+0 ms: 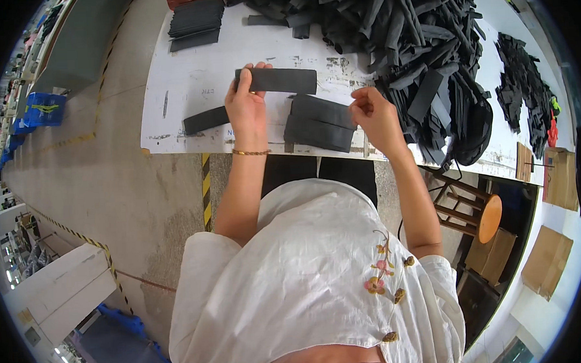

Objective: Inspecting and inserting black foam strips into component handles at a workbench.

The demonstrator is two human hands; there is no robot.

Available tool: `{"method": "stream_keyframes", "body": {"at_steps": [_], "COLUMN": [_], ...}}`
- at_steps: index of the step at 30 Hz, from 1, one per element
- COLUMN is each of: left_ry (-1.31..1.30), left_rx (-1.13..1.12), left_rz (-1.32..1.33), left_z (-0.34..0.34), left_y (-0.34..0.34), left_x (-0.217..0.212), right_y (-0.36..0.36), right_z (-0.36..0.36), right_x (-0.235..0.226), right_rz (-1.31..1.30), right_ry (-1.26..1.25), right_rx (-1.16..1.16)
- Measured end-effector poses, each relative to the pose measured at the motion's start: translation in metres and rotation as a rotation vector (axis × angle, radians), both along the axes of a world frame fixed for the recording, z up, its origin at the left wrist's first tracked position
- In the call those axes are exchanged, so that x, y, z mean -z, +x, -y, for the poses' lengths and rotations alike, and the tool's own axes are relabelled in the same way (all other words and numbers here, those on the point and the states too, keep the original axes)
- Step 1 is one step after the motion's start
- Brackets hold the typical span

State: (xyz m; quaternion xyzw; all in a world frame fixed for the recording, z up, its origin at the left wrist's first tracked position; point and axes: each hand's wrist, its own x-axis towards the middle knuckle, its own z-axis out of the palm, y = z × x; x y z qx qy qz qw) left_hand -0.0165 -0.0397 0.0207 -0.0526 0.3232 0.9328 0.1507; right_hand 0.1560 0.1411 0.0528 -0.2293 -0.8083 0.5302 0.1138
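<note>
My left hand [248, 102] grips one end of a flat black fabric strip [285, 81], thumb on top, and holds it level above the white table. Under my left wrist another black strip [205, 121] lies on the tabletop. Between my hands, close to the table's near edge, several flat black fabric pieces [319, 123] overlap in a small pile. My right hand [375, 116] is beside the right end of this pile, its fingers curled and the thumb and fingertips drawn together. Whether anything thin is pinched there is too small to see.
A big heap of black fabric pieces [387, 21] covers the table's far right. At the far left sits a neat stack of black strips [196, 22]. A black bag [476, 125] hangs by the right edge, above a wooden stool [490, 218]. Beyond, more black pieces [523, 87] lie.
</note>
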Motion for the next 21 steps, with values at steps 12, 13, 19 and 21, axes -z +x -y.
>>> {"method": "stream_keyframes", "body": {"at_steps": [12,13,19,21], "left_ry": [-0.715,-0.710,-1.065,-0.976], "left_rx": [0.281,0.287,0.047,0.020], "left_rz": [-0.230,-0.234,-0.696,-0.748], "left_z": [-0.015,-0.015,-0.038,-0.054], "left_y": [0.055,0.054,0.024,0.015], "left_x": [0.032,0.039,0.037,0.026], "right_y": [0.013,0.015,0.025,0.035], "right_z": [0.010,0.007,-0.017,-0.042], "right_x": [0.024,0.033,0.055,0.030], "right_rz": [-0.037,-0.049,-0.107,-0.089], "right_ry": [-0.037,0.092,0.575,0.710], "right_rx": [0.153,0.191,0.260,0.388]}}
